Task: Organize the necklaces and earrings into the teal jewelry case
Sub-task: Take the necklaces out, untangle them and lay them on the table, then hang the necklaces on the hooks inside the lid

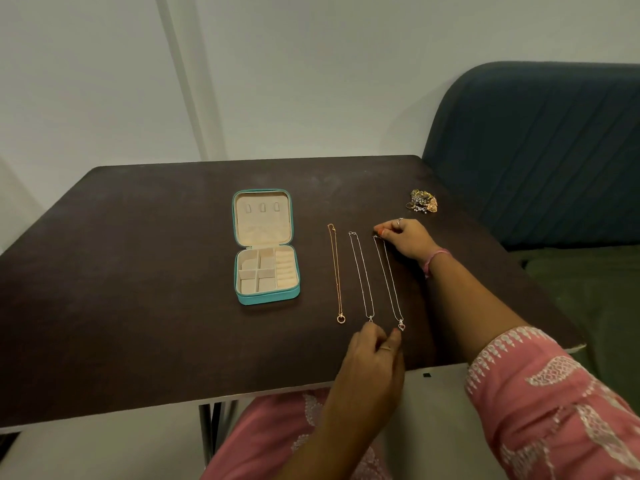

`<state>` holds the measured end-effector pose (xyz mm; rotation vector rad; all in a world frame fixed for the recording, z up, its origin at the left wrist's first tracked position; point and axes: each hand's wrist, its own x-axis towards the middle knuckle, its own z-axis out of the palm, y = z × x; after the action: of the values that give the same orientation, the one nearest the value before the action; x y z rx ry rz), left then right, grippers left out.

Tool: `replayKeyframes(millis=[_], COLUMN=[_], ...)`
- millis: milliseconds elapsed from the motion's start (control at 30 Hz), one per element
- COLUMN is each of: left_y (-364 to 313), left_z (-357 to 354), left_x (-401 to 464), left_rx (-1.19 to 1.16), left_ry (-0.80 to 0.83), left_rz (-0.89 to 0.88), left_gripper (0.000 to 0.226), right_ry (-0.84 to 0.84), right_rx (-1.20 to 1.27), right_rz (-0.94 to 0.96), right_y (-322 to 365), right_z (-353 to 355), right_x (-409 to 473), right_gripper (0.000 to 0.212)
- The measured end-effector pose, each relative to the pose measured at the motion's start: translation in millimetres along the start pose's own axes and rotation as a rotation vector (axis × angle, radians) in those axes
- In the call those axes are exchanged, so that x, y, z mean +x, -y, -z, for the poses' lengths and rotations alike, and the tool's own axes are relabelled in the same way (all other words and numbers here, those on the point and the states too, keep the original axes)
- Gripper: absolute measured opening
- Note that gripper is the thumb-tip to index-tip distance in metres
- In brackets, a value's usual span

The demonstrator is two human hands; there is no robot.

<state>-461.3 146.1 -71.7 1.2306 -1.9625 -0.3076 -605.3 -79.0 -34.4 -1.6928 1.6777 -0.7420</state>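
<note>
The earring pile (422, 201) at the far right of the surface (138, 271) was too small and tangled to count or sort into pieces. The pendants on the three necklaces were tiny; only the rightmost one (401, 326) read as a heart. Whether the left hand's (372, 362) fingers (394, 337) touched that pendant could not be told. The right hand's (408, 239) fingers (382, 232) covered the clasp end of that chain (388, 275), so the grip itself was hidden. The case's (266, 299) compartments were too small to see into clearly. The surface's left corner and both arms were cut off by the frame's edges.
</note>
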Motion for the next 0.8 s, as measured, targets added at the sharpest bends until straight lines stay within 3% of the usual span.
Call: replayKeyframes(millis=[67, 200, 333, 433, 633, 800], left_y=[2.8, 18.4, 28.0, 35.3, 40.8, 46.5], left_z=[17.5, 59.6, 90.1, 98.0, 109.1, 113.3], left_x=[-0.8, 2.5, 13.0, 17.3, 24.1, 32.5], left_rx=[-0.06, -0.119, -0.11, -0.138, -0.195, -0.238], left_ry=[0.029, -0.114, -0.275, -0.345, -0.354, -0.353], left_rz=[0.021, 0.13, 0.16, 0.165, 0.202, 0.271], left_gripper=[0.039, 0.022, 0.024, 0.023, 0.028, 0.025], right_ry=[0.001, -0.051, -0.061, -0.041, -0.014, -0.093], right_rx=[0.072, 0.134, 0.031, -0.113, -0.298, -0.524], right_rz=[-0.023, -0.041, 0.071, 0.045, -0.095, -0.093], right_y=[0.9, 12.7, 34.2, 48.5, 64.9, 81.2], right_z=[2.9, 5.6, -1.7, -15.8, -49.7, -60.0], right_x=[-0.1, -0.6, 2.8, 10.8, 27.3, 32.1], right_gripper=[0.025, 0.025, 0.018, 0.015, 0.013, 0.031])
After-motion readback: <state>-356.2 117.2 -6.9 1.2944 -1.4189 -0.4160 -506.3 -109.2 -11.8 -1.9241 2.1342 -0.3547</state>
